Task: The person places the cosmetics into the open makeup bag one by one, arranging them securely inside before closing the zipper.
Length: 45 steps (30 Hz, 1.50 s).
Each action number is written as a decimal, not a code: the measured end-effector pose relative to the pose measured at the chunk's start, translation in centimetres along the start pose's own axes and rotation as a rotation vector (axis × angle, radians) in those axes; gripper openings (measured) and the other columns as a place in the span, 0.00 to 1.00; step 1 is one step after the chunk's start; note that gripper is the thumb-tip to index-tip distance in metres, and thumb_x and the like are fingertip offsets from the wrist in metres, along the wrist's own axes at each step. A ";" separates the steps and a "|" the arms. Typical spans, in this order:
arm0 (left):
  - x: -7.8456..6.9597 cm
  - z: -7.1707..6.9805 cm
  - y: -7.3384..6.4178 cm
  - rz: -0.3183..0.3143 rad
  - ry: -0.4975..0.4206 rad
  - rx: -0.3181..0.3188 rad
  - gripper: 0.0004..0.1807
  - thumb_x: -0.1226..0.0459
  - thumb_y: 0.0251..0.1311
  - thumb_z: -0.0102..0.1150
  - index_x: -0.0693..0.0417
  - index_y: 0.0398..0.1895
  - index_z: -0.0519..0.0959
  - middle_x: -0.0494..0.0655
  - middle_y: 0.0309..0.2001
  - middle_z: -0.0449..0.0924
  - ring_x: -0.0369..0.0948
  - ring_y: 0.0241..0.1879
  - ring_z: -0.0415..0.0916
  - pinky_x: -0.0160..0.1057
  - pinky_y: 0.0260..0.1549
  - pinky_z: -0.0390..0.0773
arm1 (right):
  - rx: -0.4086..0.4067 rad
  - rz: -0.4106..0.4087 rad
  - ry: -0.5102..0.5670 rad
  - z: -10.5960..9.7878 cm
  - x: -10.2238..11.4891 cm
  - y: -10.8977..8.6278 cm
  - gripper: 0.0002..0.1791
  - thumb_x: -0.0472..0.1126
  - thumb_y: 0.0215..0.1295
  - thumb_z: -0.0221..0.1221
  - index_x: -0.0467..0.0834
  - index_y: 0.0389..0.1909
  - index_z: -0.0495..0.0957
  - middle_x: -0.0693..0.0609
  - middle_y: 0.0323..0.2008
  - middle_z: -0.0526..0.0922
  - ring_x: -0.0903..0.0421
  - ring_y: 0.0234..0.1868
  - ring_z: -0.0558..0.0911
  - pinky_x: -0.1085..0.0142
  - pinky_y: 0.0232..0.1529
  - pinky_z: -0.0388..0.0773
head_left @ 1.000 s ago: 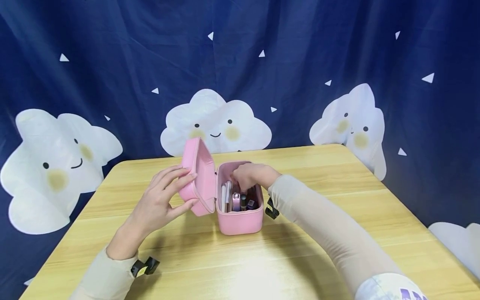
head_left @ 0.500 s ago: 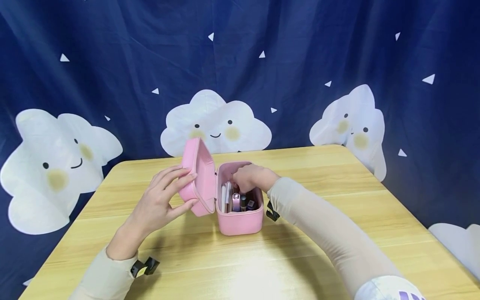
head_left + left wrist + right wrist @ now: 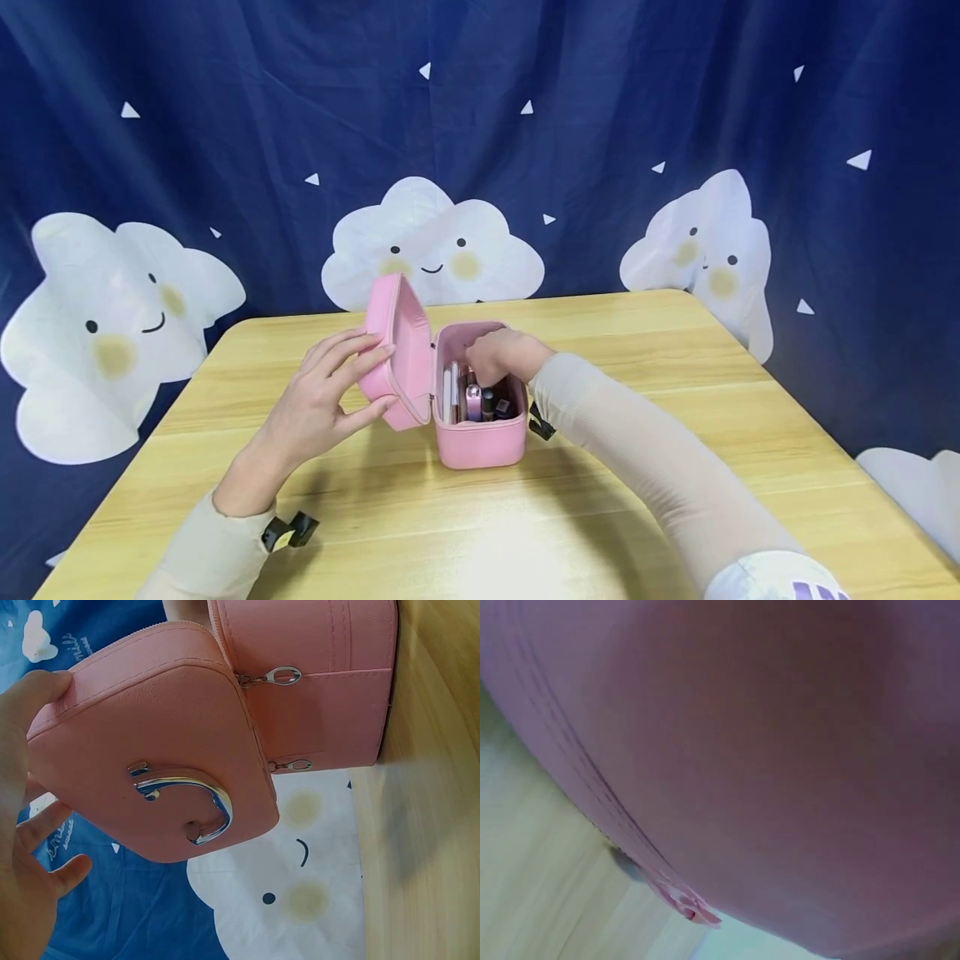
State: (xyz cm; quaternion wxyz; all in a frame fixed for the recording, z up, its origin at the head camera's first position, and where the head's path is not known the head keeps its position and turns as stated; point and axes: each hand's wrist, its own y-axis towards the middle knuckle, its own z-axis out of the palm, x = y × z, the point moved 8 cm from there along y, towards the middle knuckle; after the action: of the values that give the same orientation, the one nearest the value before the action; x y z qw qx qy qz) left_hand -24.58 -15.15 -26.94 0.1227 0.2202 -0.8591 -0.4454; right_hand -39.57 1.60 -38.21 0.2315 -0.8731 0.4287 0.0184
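Observation:
A pink cosmetic case (image 3: 482,450) stands on the table, its lid (image 3: 385,321) swung up on the left. My left hand (image 3: 318,396) rests spread, fairly straight fingers on the lid's edge. In the left wrist view, the lid's outer face (image 3: 150,720) carries a silver handle (image 3: 221,806). My right hand (image 3: 498,354) reaches into the case, and its fingertips are hidden there. Before it stand slim white tubes (image 3: 452,392), a pink tube (image 3: 473,402) and a dark-capped bottle (image 3: 487,404). A pink case wall (image 3: 742,787) fills most of the right wrist view.
The case sits near the middle of a light wooden table (image 3: 375,525). Behind the far edge hangs a dark blue curtain (image 3: 480,100) with white clouds. Black wrist mounts (image 3: 291,532) sit on both sleeves. Two zipper pulls (image 3: 281,676) hang between lid and body.
My right hand has shifted very slightly inside the case, and a little more of the contents shows beneath it. The left hand and lid have stayed in place.

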 end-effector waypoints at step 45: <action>-0.4 1.3 1.6 0.003 0.025 0.099 0.31 0.41 0.67 0.50 0.55 0.59 0.77 0.55 0.58 0.75 0.56 0.60 0.68 0.55 0.59 0.64 | -0.746 -0.204 0.340 -2.5 -2.8 -13.7 0.12 0.46 0.67 0.60 0.42 0.44 0.79 0.49 0.39 0.82 0.52 0.44 0.80 0.56 0.50 0.76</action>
State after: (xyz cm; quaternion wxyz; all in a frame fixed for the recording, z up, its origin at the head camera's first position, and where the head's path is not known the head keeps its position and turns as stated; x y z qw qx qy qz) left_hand -25.18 -13.21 -26.35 0.1229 0.2301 -0.8788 -0.3996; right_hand -31.38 9.82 -30.02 -0.1739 -0.9256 0.3360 0.0051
